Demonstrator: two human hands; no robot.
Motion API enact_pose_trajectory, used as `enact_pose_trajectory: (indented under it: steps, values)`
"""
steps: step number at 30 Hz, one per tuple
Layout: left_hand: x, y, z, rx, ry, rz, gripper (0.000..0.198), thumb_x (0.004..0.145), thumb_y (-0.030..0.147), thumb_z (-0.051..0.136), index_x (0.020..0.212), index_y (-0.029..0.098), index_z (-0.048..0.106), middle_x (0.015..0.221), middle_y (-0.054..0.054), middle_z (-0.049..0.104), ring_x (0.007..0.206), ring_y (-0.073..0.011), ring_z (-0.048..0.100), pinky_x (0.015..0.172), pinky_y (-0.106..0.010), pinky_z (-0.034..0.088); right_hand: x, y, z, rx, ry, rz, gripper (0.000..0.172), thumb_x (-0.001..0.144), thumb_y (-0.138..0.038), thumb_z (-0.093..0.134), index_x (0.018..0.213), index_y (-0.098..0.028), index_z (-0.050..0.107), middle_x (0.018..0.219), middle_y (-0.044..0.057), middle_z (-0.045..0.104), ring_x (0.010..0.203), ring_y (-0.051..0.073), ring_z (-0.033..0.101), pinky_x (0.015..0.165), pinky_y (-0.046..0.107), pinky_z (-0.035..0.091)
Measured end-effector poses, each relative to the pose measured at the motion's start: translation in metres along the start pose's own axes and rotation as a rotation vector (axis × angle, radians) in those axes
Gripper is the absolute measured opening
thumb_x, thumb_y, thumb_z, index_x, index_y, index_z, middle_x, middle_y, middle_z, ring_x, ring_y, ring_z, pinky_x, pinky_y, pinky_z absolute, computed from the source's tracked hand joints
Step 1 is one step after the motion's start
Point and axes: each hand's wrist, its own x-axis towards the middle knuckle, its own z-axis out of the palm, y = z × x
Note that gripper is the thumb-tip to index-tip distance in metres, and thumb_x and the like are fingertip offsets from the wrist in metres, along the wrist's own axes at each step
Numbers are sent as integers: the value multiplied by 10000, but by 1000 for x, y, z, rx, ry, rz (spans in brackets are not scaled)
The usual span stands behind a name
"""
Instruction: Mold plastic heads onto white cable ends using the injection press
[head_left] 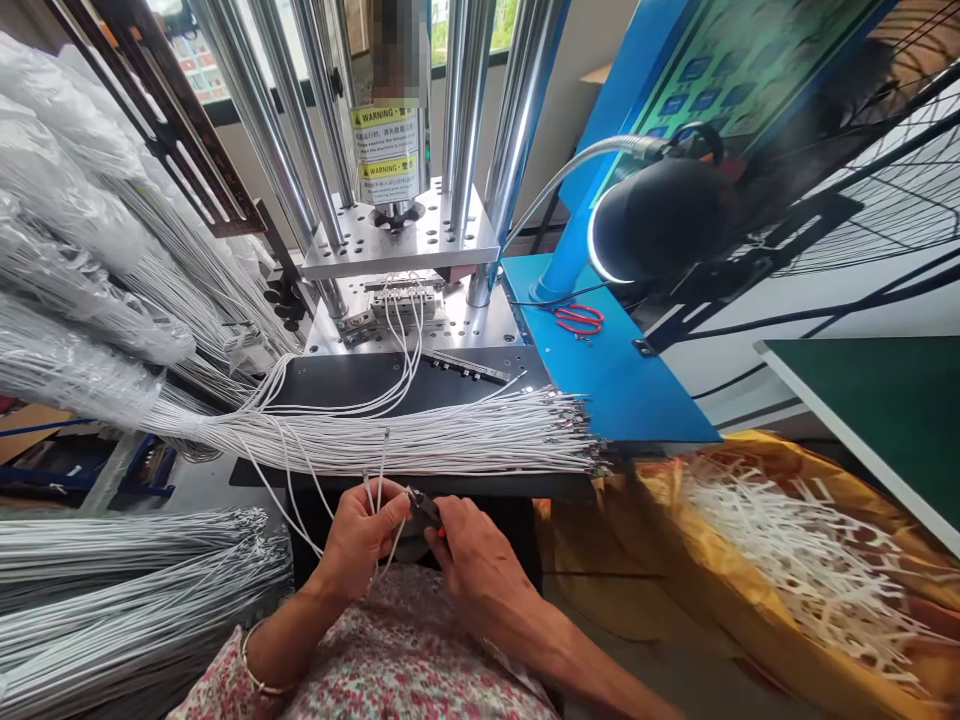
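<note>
My left hand (367, 528) is closed on several thin white cables (380, 468), whose tipped ends stick up above the fingers. My right hand (480, 550) grips a pair of dark cutting pliers (426, 508) with a bit of red on the handle. The jaws of the pliers meet the end of one cable at my left thumb; whether they are closed on it is too small to tell. Just beyond both hands a thick bundle of white cables (450, 432) lies across the black table edge, its metal-tipped ends to the right.
Behind the bundle stands a press with a metal plate (405, 245); several cables run into its fixture (405, 305). Red-handled scissors (579, 320) lie on the blue base (622, 390). A lamp (652, 220) hangs at right, above a yellow sack (660, 510) of white scraps. Wrapped cables (75, 250) fill the left.
</note>
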Motion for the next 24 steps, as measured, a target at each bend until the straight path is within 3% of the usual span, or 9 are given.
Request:
enact_pose_trajectory:
  steps: [4,6,13,16,20,24]
  values:
    - [-3,0,0,13,-52,-11,357,746,435,786,791,151,574,588,57,493,451,-28,337,401,-146,202,-6,2,-25,386,-268,14,195,993,-325,410,1076,-204,539,1084,79,645,986,223,598,831,339,448]
    - [-4,0,1,51,-56,-2,349,768,441,764,793,153,569,587,57,482,452,-33,324,401,-154,209,-8,3,-33,466,-343,17,209,1003,-350,387,1071,-214,531,1083,68,645,985,215,602,839,336,455]
    - [-2,0,6,275,-22,138,310,825,427,700,761,163,552,535,85,378,443,-41,284,408,-163,223,-4,-2,-18,30,-199,70,195,976,-213,391,1089,-149,537,1100,140,599,1020,293,525,879,436,397]
    - [-2,3,3,343,-44,151,300,841,420,684,763,161,556,561,75,394,461,-41,304,421,-162,231,-5,0,-18,38,-176,40,170,973,-206,378,1015,-161,536,1005,106,598,916,253,528,797,381,397]
    - [-1,12,-6,346,-203,53,303,850,427,678,785,157,557,576,71,414,450,-35,282,404,-163,193,-8,11,-33,380,-317,8,149,977,-295,426,968,-183,523,909,42,578,826,180,503,744,304,377]
    - [0,16,-13,168,-392,-96,293,851,406,690,809,166,527,608,69,446,428,-22,215,375,-168,121,-7,25,-44,1024,-613,-3,344,917,-515,537,862,-176,517,722,-33,436,640,103,375,600,239,340]
